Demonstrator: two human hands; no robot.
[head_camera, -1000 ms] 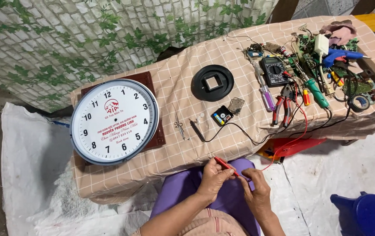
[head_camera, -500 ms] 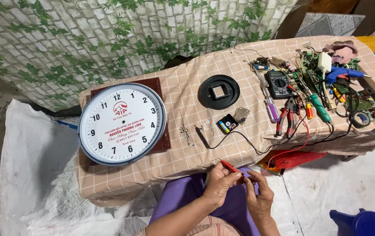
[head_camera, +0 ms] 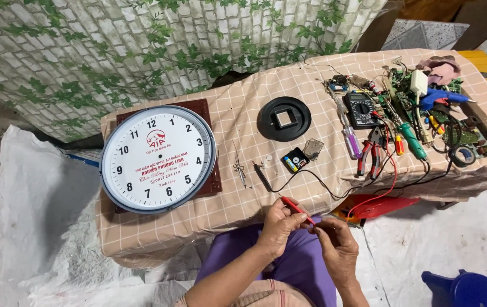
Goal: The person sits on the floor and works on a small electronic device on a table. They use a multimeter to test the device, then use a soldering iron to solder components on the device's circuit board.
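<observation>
At the lower middle of the frame our left hand [head_camera: 277,227] pinches the red probe [head_camera: 298,210] near its tip, fingers closed around it, while our right hand [head_camera: 337,244] meets it from the right with fingers curled in; whether it grips the probe's end or some small part we cannot tell. Both hands sit over our lap, just below the table's [head_camera: 243,119] near edge, so the probing itself does not look begun. Above them the black probe [head_camera: 263,176] lies unused on the checked cloth, its lead running right. Just beside it sits the small black clock movement [head_camera: 295,160], already out of the clock, with a clear cover [head_camera: 313,149] next to it and small tweezers [head_camera: 240,169] to its left. The round black back plate [head_camera: 284,118] lies apart at upper centre, and the clock face [head_camera: 157,158] rests at left with no hands on it, so disassembly seems done and reassembly is left. The multimeter [head_camera: 360,109] and pliers [head_camera: 372,156] wait at upper right among loose tools.
</observation>
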